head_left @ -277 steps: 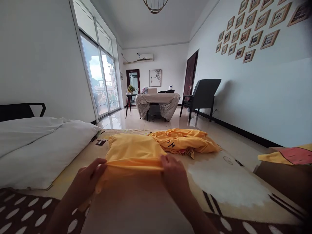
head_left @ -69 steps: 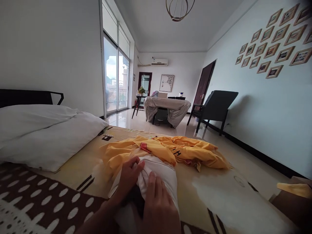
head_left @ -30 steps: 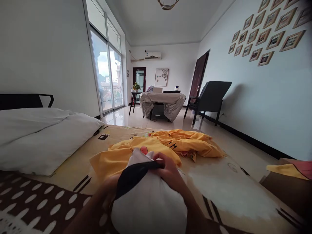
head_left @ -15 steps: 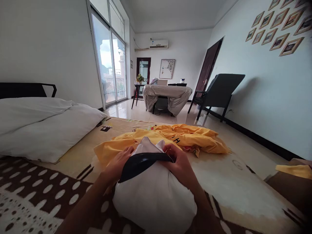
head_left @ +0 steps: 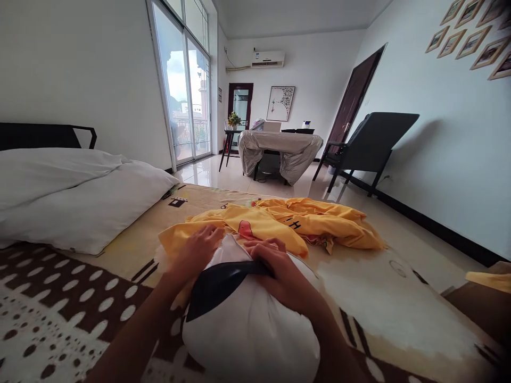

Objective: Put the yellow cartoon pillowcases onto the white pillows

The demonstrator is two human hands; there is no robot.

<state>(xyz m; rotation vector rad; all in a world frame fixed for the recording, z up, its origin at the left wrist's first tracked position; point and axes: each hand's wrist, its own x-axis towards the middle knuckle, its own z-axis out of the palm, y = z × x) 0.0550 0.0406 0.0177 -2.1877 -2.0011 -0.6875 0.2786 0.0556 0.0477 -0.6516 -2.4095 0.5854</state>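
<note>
A plump white pillow [head_left: 251,332] lies on the bed [head_left: 395,303] in front of me, with a dark band [head_left: 217,282] across its far end. My right hand [head_left: 281,274] is closed over that band at the pillow's top. My left hand [head_left: 197,250] rests on the pillow's far left corner, fingers curled against the yellow fabric [head_left: 243,226] just beyond. The yellow fabric carries a red print and lies crumpled; more yellow cloth [head_left: 323,221] is heaped behind it to the right.
A white duvet [head_left: 75,197] is bunched at the left of the bed. Beyond the bed are a tiled floor, a covered table [head_left: 281,151], a dark chair [head_left: 371,146] by the right wall and glass doors [head_left: 186,90]. A brown surface with yellow cloth [head_left: 489,279] sits at the right edge.
Half a second ago both hands pinched the pillow's dark band. Now my left hand has slid out to the far left corner, and my right hand lies over the band.
</note>
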